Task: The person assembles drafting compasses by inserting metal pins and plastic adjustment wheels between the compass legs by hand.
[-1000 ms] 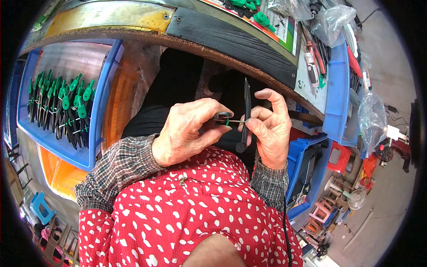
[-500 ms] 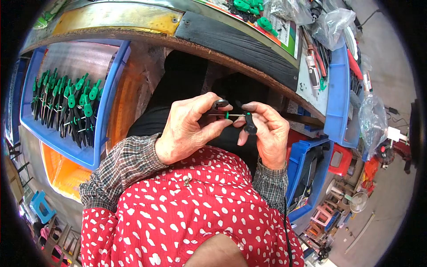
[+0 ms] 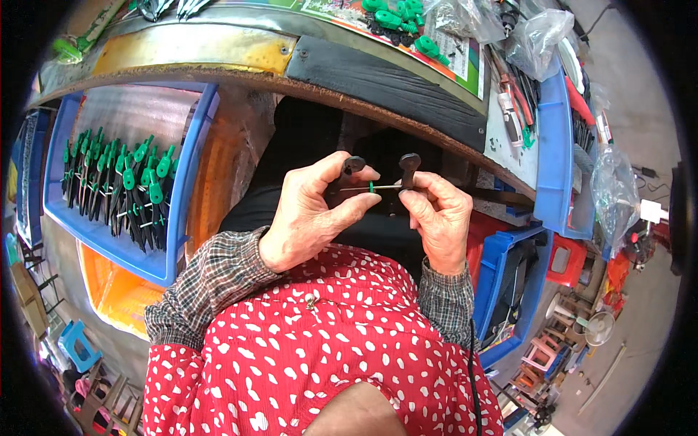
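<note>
My left hand [image 3: 309, 214] grips a black plastic piece [image 3: 352, 167] with a rounded top, in front of my lap. My right hand [image 3: 436, 218] grips a second black piece [image 3: 408, 166] of the same kind. A thin metal pin with a small green part [image 3: 371, 187] runs level between the two pieces. Both hands sit close together, just below the edge of the workbench [image 3: 378, 80].
A blue bin [image 3: 185, 174] at my left holds several black and green assembled parts [image 3: 123, 185]. An orange bin [image 3: 109, 287] lies under it. Green parts [image 3: 396, 18], plastic bags [image 3: 538, 36] and tools lie on the bench. More blue bins [image 3: 509, 291] stand at my right.
The two black pieces have been turned upright and drawn apart, so the pin with the green part now shows between them. Both hands have shifted slightly up and right.
</note>
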Available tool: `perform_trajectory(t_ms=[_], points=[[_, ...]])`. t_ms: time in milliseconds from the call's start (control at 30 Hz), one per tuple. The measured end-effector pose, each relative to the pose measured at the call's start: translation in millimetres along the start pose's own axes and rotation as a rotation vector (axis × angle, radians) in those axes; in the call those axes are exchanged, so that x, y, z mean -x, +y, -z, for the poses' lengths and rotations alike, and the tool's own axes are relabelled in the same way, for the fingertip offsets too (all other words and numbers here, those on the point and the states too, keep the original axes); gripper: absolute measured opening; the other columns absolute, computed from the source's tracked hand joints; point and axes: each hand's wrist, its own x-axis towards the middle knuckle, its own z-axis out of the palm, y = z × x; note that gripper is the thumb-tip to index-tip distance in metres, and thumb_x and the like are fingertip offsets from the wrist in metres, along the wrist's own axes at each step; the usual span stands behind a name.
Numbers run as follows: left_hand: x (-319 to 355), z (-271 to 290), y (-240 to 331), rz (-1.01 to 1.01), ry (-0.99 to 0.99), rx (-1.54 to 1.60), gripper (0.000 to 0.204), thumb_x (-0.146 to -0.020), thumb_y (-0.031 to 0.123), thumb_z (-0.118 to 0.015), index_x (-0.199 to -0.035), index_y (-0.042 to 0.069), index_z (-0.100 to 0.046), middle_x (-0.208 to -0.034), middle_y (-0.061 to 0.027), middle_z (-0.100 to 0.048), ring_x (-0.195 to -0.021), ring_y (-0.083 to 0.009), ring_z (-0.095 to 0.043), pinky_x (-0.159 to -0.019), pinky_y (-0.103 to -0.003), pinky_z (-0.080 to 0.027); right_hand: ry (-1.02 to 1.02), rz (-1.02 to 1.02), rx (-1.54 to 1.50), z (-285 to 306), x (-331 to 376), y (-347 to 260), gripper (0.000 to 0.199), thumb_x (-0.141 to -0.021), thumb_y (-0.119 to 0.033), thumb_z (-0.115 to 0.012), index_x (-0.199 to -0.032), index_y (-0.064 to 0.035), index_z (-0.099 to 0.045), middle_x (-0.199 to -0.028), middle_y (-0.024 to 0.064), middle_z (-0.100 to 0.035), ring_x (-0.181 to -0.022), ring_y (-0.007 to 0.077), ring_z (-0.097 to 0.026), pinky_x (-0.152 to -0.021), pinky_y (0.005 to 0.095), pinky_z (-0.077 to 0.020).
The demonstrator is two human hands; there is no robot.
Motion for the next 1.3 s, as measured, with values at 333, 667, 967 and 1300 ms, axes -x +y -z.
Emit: perform_trajectory(t_ms=[333, 667, 967, 1300], points=[[0, 2, 5, 0.186, -0.155, 0.360, 0.018, -0.096, 0.011, -0.053, -0.104, -0.004, -0.057, -0.101, -0.0112, -0.061, -0.078, -0.0152, -0.063, -0.073, -0.029, -0.055, -0.073, 0.105, -0.092, -1, -1, 0, 0.014, -0.089, -0.006, -0.063, -0.098, 0.0036, -0.060, -0.082, 0.0022, -0.061, -0.072, 0.0075, -0.058, -0.065, 0.0201, -0.0480], [-2, -3, 3, 0.237, -0.123, 0.488, 0.027, -0.095, 0.005, -0.052, -0.121, -0.002, -0.054, -0.119, -0.0131, -0.057, -0.106, -0.0224, -0.060, -0.087, -0.037, -0.056, -0.010, 0.047, -0.042, -8, 0, 7, 0.019, -0.094, -0.011, -0.058, -0.106, 0.0036, -0.059, -0.079, 0.0035, -0.062, -0.070, 0.0077, -0.058, -0.062, 0.0216, -0.0488], [-8, -10, 5, 0.262, -0.085, 0.741, 0.048, -0.093, -0.001, -0.052, -0.139, 0.004, -0.039, -0.134, -0.0149, -0.047, -0.120, -0.0275, -0.052, -0.095, -0.041, -0.051, -0.033, 0.276, 0.490, -13, -3, -1, 0.080, -0.068, -0.036, -0.081, -0.128, 0.0021, -0.045, -0.096, 0.0127, -0.055, -0.076, 0.0231, -0.058, -0.065, 0.0331, -0.0483], [-9, -9, 8, 0.246, -0.165, 0.772, 0.062, -0.091, 0.000, -0.052, -0.147, 0.010, -0.027, -0.146, -0.0118, -0.032, -0.132, -0.0308, -0.039, -0.099, -0.048, -0.046, -0.067, 0.216, 0.575, -25, 0, -1, 0.125, -0.048, -0.029, -0.090, -0.145, -0.0002, -0.016, -0.112, 0.0187, -0.049, -0.102, 0.0344, -0.052, -0.086, 0.0457, -0.0406]])
